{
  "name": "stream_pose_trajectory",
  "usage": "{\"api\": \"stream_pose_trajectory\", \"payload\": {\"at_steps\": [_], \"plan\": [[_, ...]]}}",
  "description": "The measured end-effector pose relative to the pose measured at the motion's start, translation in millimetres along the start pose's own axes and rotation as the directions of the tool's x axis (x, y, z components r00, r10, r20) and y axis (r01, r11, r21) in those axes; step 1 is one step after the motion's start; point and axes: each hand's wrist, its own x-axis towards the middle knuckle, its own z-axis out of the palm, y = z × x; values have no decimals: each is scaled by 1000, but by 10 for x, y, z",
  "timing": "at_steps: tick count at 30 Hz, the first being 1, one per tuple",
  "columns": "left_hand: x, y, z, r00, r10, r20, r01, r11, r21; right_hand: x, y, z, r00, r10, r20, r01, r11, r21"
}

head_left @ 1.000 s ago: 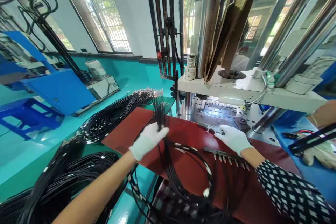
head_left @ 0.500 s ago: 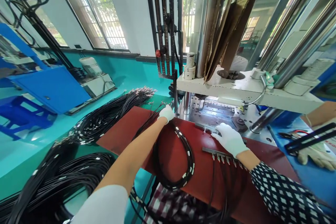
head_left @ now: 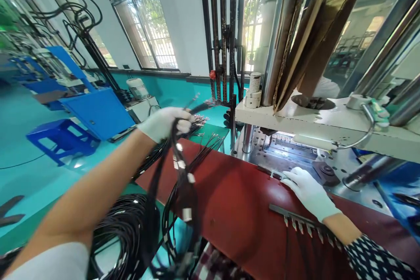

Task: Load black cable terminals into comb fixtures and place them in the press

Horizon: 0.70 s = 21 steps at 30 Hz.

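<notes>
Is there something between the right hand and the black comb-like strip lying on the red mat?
Nothing visible. The right hand rests on the red mat just above the black strip, with only bare mat between them.

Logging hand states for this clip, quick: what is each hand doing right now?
Left hand: closed around a bundle of black cables, lifted off the table.
Right hand: open, fingers resting on a metal strip at the machine's edge.

left hand (head_left: 163,123) raised, fist closed, right hand (head_left: 306,191) flat, palm down
</notes>
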Motion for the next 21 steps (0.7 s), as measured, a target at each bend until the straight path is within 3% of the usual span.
{"api": "stream_pose_trajectory", "payload": {"at_steps": [2, 4, 6, 8, 10, 11, 13, 14, 15, 16, 18, 21], "plan": [[-66, 391, -320, 998, 26, -63, -16, 988, 157, 7, 34, 16, 1000, -4, 7, 4, 1000, 24], [-17, 648, -612, 986, 77, -146, -28, 949, 313, 17, 56, 19, 1000, -9, 12, 9, 999, 37], [122, 682, -785, 965, 148, -219, -36, 894, 447, 24, 47, 2, 1000, -10, 27, 9, 1000, 25], [323, 432, -737, 945, 228, -235, -58, 822, 566, 17, -8, -38, 999, 0, 34, 0, 1000, -6], [541, -89, -411, 937, 307, -167, -116, 724, 680, 0, -107, -94, 1000, 11, 22, -10, 999, -48], [633, -421, -154, 933, 345, -99, -162, 652, 741, -6, -165, -122, 1000, 12, 13, -11, 997, -71], [747, -1123, 469, 945, 320, 70, -256, 588, 767, -3, -270, -164, 1000, 19, 9, -18, 994, -105], [769, -1448, 789, 935, 291, 204, -338, 545, 768, 7, -307, -175, 1000, 27, 2, -26, 994, -104], [775, -1730, 1085, 869, 281, 406, -491, 396, 776, 19, -329, -179, 999, 38, -8, -38, 996, -81], [778, -1959, 1340, 812, 259, 524, -579, 241, 779, 31, -335, -178, 999, 51, -13, -51, 997, -61], [805, -2251, 1686, 762, 229, 606, -631, 51, 774, 48, -307, -168, 997, 71, -23, -71, 997, -2], [914, -2377, 1821, 755, 219, 618, -632, -7, 775, 66, -224, -158, 995, 83, -57, -75, 988, 135]]}}
